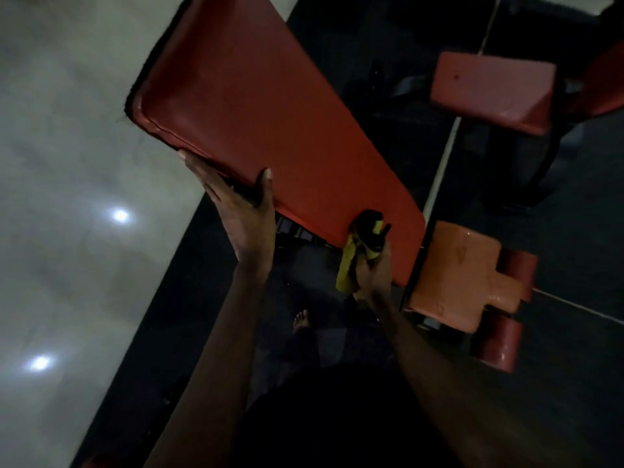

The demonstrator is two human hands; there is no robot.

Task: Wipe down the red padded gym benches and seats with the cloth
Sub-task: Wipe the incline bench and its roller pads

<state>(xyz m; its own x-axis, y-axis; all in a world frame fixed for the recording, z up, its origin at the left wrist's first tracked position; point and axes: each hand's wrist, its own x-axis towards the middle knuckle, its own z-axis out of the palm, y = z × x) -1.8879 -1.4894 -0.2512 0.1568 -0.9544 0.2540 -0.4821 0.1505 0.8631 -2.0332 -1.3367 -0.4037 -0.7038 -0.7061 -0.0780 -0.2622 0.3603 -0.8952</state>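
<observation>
**A:** Start at the fingers (194, 163). What are they doing?

**B:** On the left hand (241, 214) they lie fairly straight along the near edge of the long red pad (256, 106), thumb hooked over the top face. I read that as bracing rather than a clenched grip. The right hand (373, 268) has its fingers curled round the yellow cloth (347, 265), bunched with something dark at the top, held against the pad's lower corner.

**B:** Part of the cloth hangs loose below the hand.

**A:** So how should the wipe be done well?

**B:** My judgement: gather that dangling tail into the palm first, so a flat fold meets the vinyl instead of a knot. Then draw long overlapping strokes up the pad toward the far rounded end, keeping the left hand steadying the edge so the pad doesn't rock. Finish along the piped seam, where grime would likely collect.

**A:** And beyond this pad?

**B:** The small orange-red seat (462, 265) sits just beside the corner being wiped, with red roller pads (496, 346) past it. Another red pad (493, 89) stands well apart across the dark floor (574, 265). Light is dim, so I can't tell which surfaces are already clean.
</observation>
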